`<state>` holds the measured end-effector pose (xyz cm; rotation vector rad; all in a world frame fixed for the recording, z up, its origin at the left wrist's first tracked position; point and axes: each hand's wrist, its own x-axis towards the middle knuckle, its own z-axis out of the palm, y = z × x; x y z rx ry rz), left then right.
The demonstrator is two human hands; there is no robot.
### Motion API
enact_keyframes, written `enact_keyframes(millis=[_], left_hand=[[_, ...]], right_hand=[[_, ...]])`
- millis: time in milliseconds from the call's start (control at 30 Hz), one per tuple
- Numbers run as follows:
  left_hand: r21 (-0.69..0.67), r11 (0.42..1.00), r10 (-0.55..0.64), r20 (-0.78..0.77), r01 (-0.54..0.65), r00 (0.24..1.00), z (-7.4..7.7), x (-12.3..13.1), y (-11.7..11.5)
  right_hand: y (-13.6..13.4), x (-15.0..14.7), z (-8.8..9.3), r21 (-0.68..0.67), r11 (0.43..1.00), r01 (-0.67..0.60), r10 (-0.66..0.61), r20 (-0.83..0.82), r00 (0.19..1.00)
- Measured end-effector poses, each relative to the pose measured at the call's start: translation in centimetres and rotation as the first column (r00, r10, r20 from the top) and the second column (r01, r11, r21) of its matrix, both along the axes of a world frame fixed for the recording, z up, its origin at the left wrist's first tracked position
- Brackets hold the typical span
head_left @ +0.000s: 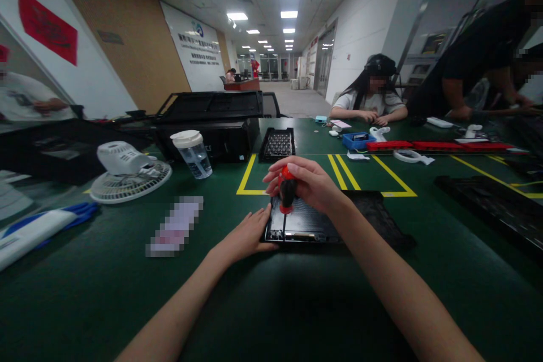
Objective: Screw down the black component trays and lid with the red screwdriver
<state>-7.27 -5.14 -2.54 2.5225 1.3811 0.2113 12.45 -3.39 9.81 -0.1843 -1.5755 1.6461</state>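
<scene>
My right hand is closed around the red and black handle of a screwdriver, which stands nearly upright. Its thin shaft points down to the near left part of a flat black panel lying on the table; the tip's exact contact is hard to make out. Against the panel's left edge rests my left hand, fingers stretched out and thumb apart along the near corner. Part of the panel is hidden behind my right hand and forearm.
On the green table stand a black tray of small parts, a lidded cup and a white fan. A second black panel lies right. A blue bin is farther back, near a seated person.
</scene>
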Motion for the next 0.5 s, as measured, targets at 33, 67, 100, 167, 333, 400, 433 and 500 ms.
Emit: enact_keyframes(millis=[33,67,100,167,333,400,433,500], left_hand=[[0.005,1.0,0.0,-0.003,0.0,1.0,0.01,0.01,-0.01],[0.011,1.0,0.001,-0.006,-0.001,1.0,0.03,0.02,-0.01],[0.017,1.0,0.002,-0.007,-0.002,1.0,0.06,0.03,-0.02],[0.016,1.0,-0.003,-0.005,0.003,1.0,0.11,0.04,-0.03],[0.016,1.0,-0.004,-0.002,0.004,1.0,-0.1,-0.03,0.04],[0.021,1.0,-0.006,-0.002,0.006,1.0,-0.28,-0.1,0.12],[0.022,1.0,-0.005,-0.004,0.006,1.0,-0.35,-0.13,0.16],[0.019,1.0,-0.001,-0.007,0.001,1.0,-0.42,-0.16,0.22]], right_hand=[[0.03,0.04,-0.04,0.0,1.0,-0.001,0.001,0.001,1.0],[0.05,0.07,-0.07,-0.002,1.0,0.0,0.0,0.004,1.0],[0.05,0.09,-0.09,-0.005,1.0,0.002,-0.002,0.009,1.0],[0.03,0.12,-0.09,-0.006,1.0,0.005,-0.005,0.015,1.0],[-0.05,0.1,-0.01,0.015,0.999,0.035,-0.036,0.029,0.999],[-0.04,0.11,0.01,0.024,0.999,0.044,-0.045,0.035,0.998],[-0.03,0.12,0.0,0.03,0.998,0.049,-0.05,0.037,0.998],[0.01,0.12,-0.02,0.048,0.997,0.063,-0.065,0.043,0.997]])
